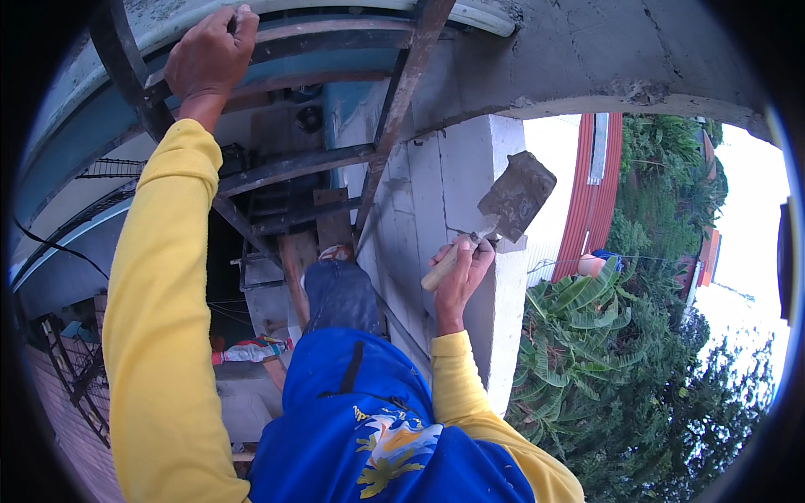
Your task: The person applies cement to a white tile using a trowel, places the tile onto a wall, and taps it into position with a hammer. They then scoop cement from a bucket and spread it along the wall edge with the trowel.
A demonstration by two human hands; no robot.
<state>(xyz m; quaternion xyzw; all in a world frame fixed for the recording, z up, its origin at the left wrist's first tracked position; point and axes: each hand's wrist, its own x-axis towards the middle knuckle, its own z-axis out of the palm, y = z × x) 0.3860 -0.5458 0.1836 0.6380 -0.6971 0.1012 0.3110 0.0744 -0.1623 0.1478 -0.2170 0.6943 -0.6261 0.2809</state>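
My right hand (pixel 464 281) is closed around the pale wooden handle of a trowel (pixel 521 194). Grey mortar coats its flat blade, which points up and to the right beside the corner of a white wall column (pixel 506 142). At the upper left my left hand (pixel 210 57) is closed over the top part of a dark metal ladder (pixel 390 117), at one of its upper rungs. The fingers of that hand are partly hidden behind its back. Below me, the ladder's lower rungs run down past my leg in dark trousers.
A grey cement beam (pixel 579 75) crosses overhead on the right. To the right, far below, are a red metal roof edge (pixel 580 201), banana plants (pixel 579 310) and trees. Under the ladder, a person's arm in a patterned sleeve (pixel 256 350) shows. A black cable (pixel 59 246) hangs at the left.
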